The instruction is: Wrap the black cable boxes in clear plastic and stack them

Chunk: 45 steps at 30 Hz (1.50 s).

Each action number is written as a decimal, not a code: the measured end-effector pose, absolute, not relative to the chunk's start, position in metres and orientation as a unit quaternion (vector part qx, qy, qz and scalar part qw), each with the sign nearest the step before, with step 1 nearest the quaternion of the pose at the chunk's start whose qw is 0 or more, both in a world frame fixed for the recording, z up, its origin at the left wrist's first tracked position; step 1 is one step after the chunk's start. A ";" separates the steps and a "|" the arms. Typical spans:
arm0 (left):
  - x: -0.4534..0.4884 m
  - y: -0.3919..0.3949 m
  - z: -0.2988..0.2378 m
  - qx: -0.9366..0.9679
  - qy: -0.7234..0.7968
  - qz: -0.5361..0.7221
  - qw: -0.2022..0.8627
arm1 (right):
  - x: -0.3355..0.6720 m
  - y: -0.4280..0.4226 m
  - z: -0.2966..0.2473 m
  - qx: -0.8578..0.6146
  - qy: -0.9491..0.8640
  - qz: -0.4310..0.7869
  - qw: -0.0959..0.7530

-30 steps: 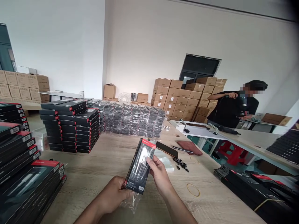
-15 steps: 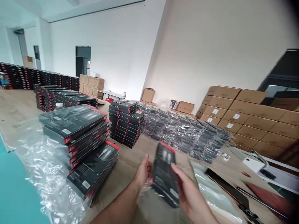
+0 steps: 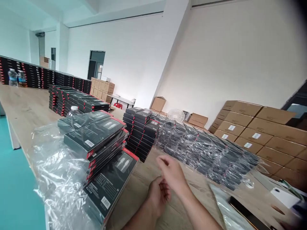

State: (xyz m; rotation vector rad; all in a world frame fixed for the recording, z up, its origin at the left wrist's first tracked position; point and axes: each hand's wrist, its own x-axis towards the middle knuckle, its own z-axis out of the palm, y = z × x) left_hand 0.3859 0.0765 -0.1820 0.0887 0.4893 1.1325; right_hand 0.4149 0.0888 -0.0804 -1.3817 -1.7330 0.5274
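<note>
My right hand (image 3: 172,174) is raised over the wooden table, thumb and fingers bent together; anything small between them cannot be made out. Just below and to the left of it is my left hand (image 3: 157,195), half curled with its fingers apart and nothing seen in it. To the left of both hands stands a stack of flat black boxes with red edges. Its front top box (image 3: 111,180) shows a picture of white cable plugs and a barcode label. A higher pile behind carries another such box (image 3: 96,135). Clear plastic film (image 3: 64,182) spreads around the stack's left side.
Several plastic-wrapped dark packs (image 3: 199,150) line the table's far side. More black boxes (image 3: 141,134) are piled behind the front stack. A phone (image 3: 249,212) lies on clear bags (image 3: 223,204) at the right. Brown cartons (image 3: 259,137) stand beyond. Bottles (image 3: 13,77) stand far left.
The black box that was between my hands is out of them. My right hand has moved up and left, close over my left hand. The view has shifted, so things appear further right.
</note>
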 end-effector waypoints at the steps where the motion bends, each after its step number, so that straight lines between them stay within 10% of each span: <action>1: 0.388 0.078 -0.183 0.030 0.222 0.532 0.817 | 0.420 0.102 -0.070 -0.538 -0.712 0.125 0.432; 12: 0.394 0.082 -0.177 0.020 0.227 0.507 0.831 | 0.390 0.203 -0.021 -0.439 -0.848 -0.157 0.250; 22: 0.363 0.069 -0.152 0.074 -0.045 0.470 0.879 | 0.511 0.022 -0.102 -0.340 -0.838 -0.319 0.283; 27: 0.378 0.060 -0.169 0.208 0.099 0.406 0.885 | 0.543 -0.042 -0.127 -0.361 -0.884 -0.224 0.194; 34: 0.408 0.045 -0.188 0.444 0.282 0.411 0.745 | 0.691 0.015 -0.137 -0.801 -0.555 -0.009 0.225; 45: 0.398 0.042 -0.184 0.563 0.303 0.366 0.676 | 0.753 0.030 -0.173 -0.810 -0.529 0.131 0.219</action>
